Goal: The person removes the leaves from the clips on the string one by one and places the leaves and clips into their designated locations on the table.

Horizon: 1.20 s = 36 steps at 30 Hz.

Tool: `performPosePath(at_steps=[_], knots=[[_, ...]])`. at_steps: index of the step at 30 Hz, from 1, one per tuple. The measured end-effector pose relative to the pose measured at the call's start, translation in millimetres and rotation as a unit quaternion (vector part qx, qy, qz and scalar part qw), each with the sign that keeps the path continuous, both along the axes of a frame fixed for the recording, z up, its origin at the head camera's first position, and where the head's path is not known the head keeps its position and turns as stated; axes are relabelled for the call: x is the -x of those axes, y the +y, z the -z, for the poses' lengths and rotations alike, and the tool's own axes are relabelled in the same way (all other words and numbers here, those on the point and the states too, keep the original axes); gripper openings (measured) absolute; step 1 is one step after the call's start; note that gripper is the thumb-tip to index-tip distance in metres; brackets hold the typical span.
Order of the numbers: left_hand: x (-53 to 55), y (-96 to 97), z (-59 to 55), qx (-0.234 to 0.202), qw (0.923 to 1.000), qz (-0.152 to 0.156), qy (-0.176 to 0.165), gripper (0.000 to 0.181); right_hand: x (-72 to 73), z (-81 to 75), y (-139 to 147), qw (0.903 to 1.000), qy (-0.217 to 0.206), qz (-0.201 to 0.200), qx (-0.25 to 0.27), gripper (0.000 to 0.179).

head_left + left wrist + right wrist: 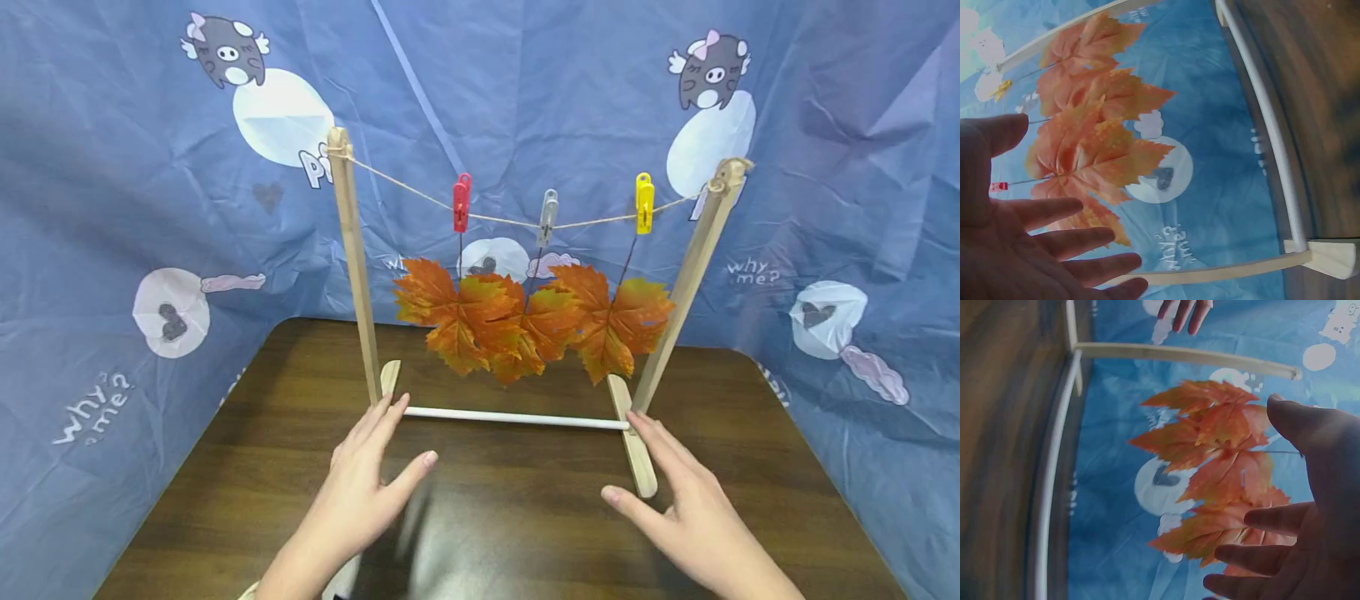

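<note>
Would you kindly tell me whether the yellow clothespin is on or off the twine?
On: the yellow clothespin grips the twine, with a maple leaf hanging below.

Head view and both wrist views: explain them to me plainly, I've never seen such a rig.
There is no machine, just a person's bare left hand and right hand. The head view comes from a camera worn on the head, looking forward and down; the other two come from cameras on each wrist, so those scenes look turned sideways.

On the brown wood-grain table stand two wooden posts, with a white rod running between their feet and twine between their tops. Red, gray and yellow clothespins hold three orange maple leaves by their stems.

Neither hand grips anything; whether fingertips touch the posts is hard to tell.
</note>
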<state>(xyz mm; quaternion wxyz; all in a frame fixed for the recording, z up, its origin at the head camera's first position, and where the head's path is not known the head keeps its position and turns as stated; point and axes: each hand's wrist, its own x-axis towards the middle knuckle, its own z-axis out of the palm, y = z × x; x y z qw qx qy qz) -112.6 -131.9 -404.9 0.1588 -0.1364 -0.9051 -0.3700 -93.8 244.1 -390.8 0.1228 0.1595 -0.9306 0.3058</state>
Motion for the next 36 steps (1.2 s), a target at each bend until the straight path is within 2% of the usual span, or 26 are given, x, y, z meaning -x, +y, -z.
performPosePath(at_steps=[5,8,14,22,27,31,36], knots=[[11.1,0.5,-9.1,-0.05,0.9969,0.016,0.059,0.064,4.8,-13.2,-8,0.9996,0.021,-0.01,0.015,0.085],[15.7,1.3,-15.2,-0.074,0.9939,0.023,0.078,0.06,8.8,-19.8,-13,0.999,0.035,-0.018,0.022,0.083],[23.2,2.6,-26.0,-0.119,0.9891,0.02,0.083,0.053,20.5,-31.3,-24,0.9957,0.061,-0.052,0.046,0.082],[34.1,5.4,-43.8,-0.167,0.98,0.021,0.107,0.043,35.7,-50.3,-40,0.9889,0.05,-0.087,0.109,0.07],[40.9,6.4,-56.6,-0.196,0.9754,0.034,0.096,0.041,40.0,-64.6,-50,0.983,0.038,-0.102,0.148,0.066],[46.0,8.3,-66.2,-0.213,0.9719,0.044,0.089,0.041,45.3,-75.2,-57,0.9774,0.054,-0.118,0.167,0.063],[51.9,10.9,-76.0,-0.245,0.9637,0.063,0.086,0.041,50.5,-87.9,-65,0.9723,0.074,-0.133,0.177,0.06]])
